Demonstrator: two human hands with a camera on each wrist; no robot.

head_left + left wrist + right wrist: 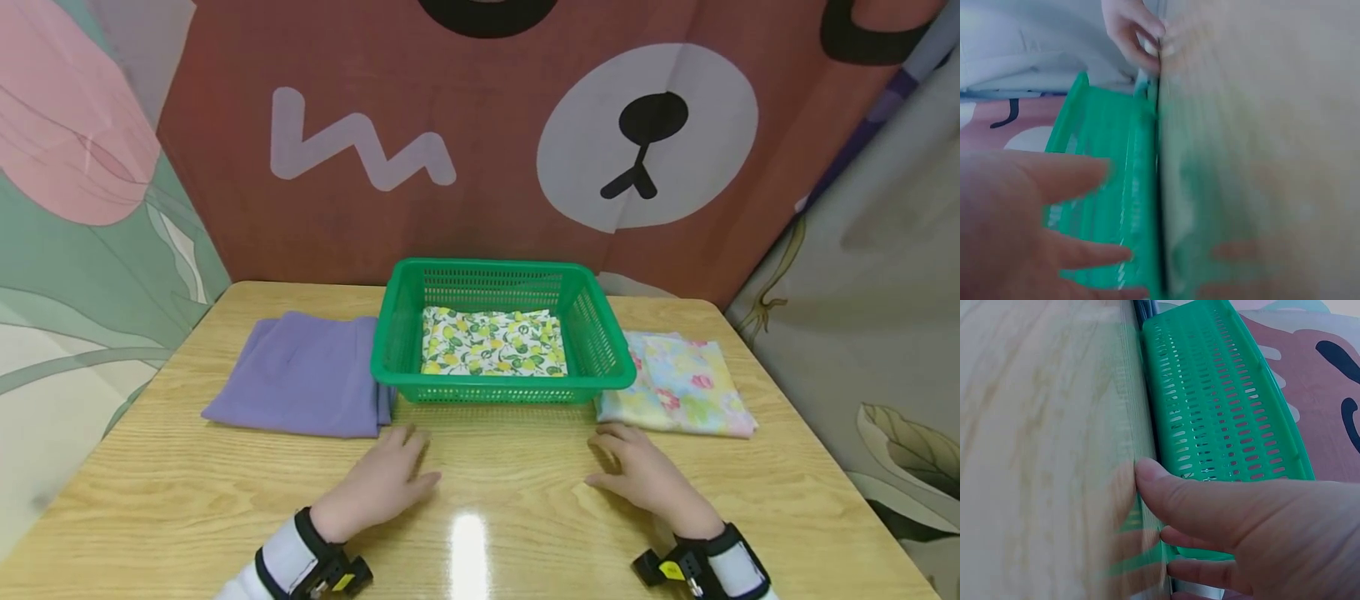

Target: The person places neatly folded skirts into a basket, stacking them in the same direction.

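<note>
A green plastic basket (501, 389) stands at the back of the table, and a folded lemon-print cloth (493, 343) lies inside it. To its left is a folded purple cloth (303, 375); to its right, a folded pastel floral cloth (678, 387), partly covered by the basket in the head view. My left hand (381, 483) hovers low near the purple cloth's front right corner, fingers spread and holding nothing. Bent loosely, the fingers of my right hand (648, 475) are close to the tabletop, just in front of the floral cloth. In the right wrist view, its thumb (1169, 490) overlaps the basket's side.
The wooden table (525, 533) has a glossy top with a bright reflection near the front. Behind it hangs a brown printed curtain (480, 208) with a bear's muzzle. More printed fabric (870, 292) hangs beside the right edge. Wrist cameras are strapped over white sleeves.
</note>
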